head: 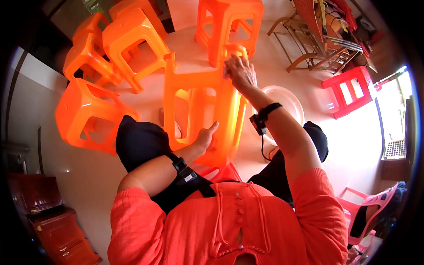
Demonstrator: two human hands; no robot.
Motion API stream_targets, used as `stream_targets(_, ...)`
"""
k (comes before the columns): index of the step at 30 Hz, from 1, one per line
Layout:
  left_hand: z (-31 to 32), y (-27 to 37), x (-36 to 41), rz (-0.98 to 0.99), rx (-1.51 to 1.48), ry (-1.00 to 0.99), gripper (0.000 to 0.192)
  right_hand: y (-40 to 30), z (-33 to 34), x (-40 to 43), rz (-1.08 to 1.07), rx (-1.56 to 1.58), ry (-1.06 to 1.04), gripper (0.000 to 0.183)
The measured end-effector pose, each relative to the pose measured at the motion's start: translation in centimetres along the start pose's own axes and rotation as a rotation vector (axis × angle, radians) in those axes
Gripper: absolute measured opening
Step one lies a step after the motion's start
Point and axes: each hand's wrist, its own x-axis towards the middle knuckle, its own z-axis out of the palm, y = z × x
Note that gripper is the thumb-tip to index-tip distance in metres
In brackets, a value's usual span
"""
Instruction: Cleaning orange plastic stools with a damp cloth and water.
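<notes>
An orange plastic stool (pixel 193 79) lies tipped on its side between my knees, with its legs pointing away from me. My left hand (pixel 206 137) grips it near the seat end, thumb lying along the inner side. At the far end of a leg on the right, my right hand (pixel 241 73) presses with bent fingers. A small pale wad, apparently a cloth (pixel 226 71), shows under those fingers, mostly hidden by them.
Several orange stools stand at the left, the nearest stool (pixel 74 116) beside my left knee; another stool (pixel 232 20) is straight ahead. A pale basin (pixel 281 99) sits by my right forearm. Further right are a red stool (pixel 347 91) and a folding chair (pixel 311 43).
</notes>
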Motion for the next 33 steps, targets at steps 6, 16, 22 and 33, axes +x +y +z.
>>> stream_targets(6, 1.4, -0.3, -0.5, -0.033, 0.000, 0.060, 0.064, -1.2, -0.8, 4.3, 0.644, -0.095, -0.032, 0.028)
stream_targets(16, 1.2, -1.5, -0.4, 0.094, -0.035, 0.088, 0.061, -2.3, 0.8, -3.1, 0.145, 0.103, 0.031, 0.024)
stream_targets(22, 1.3, 0.1, -1.6, -0.029, -0.014, 0.062, 0.059, -3.2, 0.2, -6.8, 0.095, 0.098, -0.047, 0.036)
stream_targets(33, 1.6, -1.1, -0.1, 0.029, -0.035, 0.108, 0.059, -0.5, 1.6, -1.9, 0.255, -0.052, -0.096, 0.042)
